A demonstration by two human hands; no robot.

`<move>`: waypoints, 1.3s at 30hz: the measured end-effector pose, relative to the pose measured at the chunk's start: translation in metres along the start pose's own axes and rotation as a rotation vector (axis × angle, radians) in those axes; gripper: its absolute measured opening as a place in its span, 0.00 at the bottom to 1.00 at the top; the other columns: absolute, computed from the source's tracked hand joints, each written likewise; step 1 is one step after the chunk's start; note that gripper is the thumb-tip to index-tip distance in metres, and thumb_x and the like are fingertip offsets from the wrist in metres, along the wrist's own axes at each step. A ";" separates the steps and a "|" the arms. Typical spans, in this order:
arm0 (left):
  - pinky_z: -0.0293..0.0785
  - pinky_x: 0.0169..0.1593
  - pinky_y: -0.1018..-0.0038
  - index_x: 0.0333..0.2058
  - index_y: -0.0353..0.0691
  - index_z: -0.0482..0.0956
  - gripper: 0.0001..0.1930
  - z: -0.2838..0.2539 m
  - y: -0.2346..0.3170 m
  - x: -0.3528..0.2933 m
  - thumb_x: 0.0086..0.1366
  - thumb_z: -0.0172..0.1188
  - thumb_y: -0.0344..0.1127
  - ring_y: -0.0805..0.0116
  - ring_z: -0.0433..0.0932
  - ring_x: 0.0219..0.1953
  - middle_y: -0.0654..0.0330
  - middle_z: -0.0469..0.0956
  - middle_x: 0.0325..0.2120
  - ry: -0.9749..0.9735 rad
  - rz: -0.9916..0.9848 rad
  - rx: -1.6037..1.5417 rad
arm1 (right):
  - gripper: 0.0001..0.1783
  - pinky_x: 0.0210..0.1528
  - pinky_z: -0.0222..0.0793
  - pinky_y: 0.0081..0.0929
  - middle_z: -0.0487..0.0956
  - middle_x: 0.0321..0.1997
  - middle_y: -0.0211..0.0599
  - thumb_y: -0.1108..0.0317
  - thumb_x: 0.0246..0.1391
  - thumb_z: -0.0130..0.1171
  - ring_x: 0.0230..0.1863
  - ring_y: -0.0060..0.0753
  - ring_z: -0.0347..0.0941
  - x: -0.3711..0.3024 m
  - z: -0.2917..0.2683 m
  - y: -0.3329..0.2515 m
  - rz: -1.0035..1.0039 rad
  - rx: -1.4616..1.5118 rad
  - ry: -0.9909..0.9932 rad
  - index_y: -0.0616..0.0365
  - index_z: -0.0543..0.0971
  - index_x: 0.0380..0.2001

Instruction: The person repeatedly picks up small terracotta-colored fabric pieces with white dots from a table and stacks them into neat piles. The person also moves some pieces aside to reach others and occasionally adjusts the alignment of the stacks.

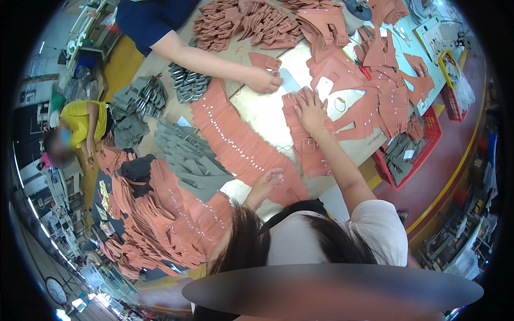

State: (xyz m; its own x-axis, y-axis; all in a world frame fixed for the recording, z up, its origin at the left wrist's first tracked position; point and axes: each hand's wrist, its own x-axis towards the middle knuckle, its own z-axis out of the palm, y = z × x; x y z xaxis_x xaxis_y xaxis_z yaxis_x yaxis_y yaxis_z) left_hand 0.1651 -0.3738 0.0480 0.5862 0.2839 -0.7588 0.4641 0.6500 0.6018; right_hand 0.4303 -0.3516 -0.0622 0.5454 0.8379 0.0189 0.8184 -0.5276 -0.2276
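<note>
My right hand [310, 111] lies flat with its fingers spread on coral cut pieces [296, 129], which have buckle-shaped ends. My left hand [265, 187] hovers low by the near end of a long overlapping row of coral strips [230, 136], its fingers loosely stretched and nothing seen in them. Small white tags dot that row. Across the table, a co-worker's hand [262, 80] reaches to a pale card [289, 80] beside another coral piece [266, 61].
Grey-green pieces [184, 155] lie left of the row, near dark metal-looking loops [187, 83]. Coral stacks [321, 27] fill the far side. A red crate [432, 128] with grey-green pieces stands at the right edge. Another person in yellow [80, 120] is at the left.
</note>
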 end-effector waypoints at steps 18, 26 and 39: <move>0.67 0.49 0.75 0.50 0.38 0.69 0.17 -0.028 0.040 0.014 0.66 0.51 0.38 0.71 0.73 0.44 0.59 0.74 0.42 0.194 0.095 0.029 | 0.27 0.61 0.34 0.69 0.59 0.64 0.34 0.59 0.51 0.54 0.68 0.47 0.46 0.014 -0.006 0.005 0.055 0.236 0.095 0.42 0.65 0.57; 0.66 0.48 0.78 0.52 0.34 0.66 0.20 -0.010 0.033 0.026 0.65 0.53 0.39 0.74 0.71 0.43 0.60 0.73 0.42 0.109 0.043 0.013 | 0.22 0.55 0.56 0.51 0.68 0.54 0.37 0.62 0.47 0.59 0.56 0.45 0.62 0.058 0.004 0.004 -0.089 0.285 0.122 0.49 0.73 0.48; 0.69 0.48 0.75 0.51 0.37 0.67 0.17 -0.031 0.034 0.032 0.66 0.52 0.37 0.71 0.72 0.43 0.60 0.73 0.42 0.195 0.074 0.090 | 0.15 0.47 0.65 0.42 0.73 0.40 0.43 0.62 0.47 0.59 0.44 0.44 0.71 0.126 0.018 -0.028 -0.164 0.243 -0.195 0.58 0.75 0.37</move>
State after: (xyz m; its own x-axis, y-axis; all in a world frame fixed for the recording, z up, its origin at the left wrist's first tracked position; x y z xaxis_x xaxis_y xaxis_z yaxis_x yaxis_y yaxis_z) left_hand 0.1788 -0.3203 0.0363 0.4854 0.4647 -0.7406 0.4871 0.5597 0.6704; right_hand 0.4725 -0.2288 -0.0706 0.3460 0.9322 -0.1061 0.8126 -0.3543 -0.4628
